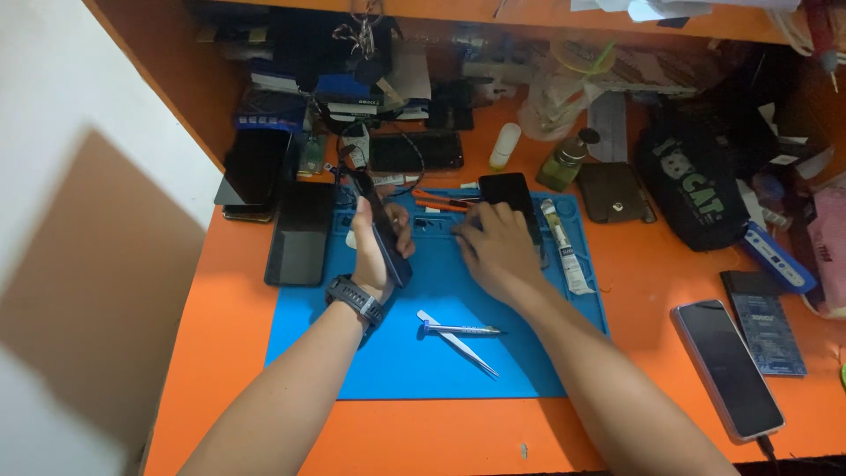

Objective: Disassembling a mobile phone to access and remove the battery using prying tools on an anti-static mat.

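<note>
My left hand [374, 251], with a dark watch on the wrist, grips a dark phone [381, 231] held on edge above the blue work mat [493, 361]. My right hand [493, 251] rests palm down on the mat's upper part, fingers reaching toward the small compartments near a black phone [508, 196] lying flat there. A metal screwdriver [463, 330] and tweezers [467, 349] lie on the mat just below both hands. A white glue tube [568, 251] sits right of my right hand.
The orange desk [643, 282] carries dark phones at the left [300, 234], a phone on a cable at the right [730, 368], a black pouch [692, 189], small bottles [564, 161] and cluttered tools along the back under a shelf.
</note>
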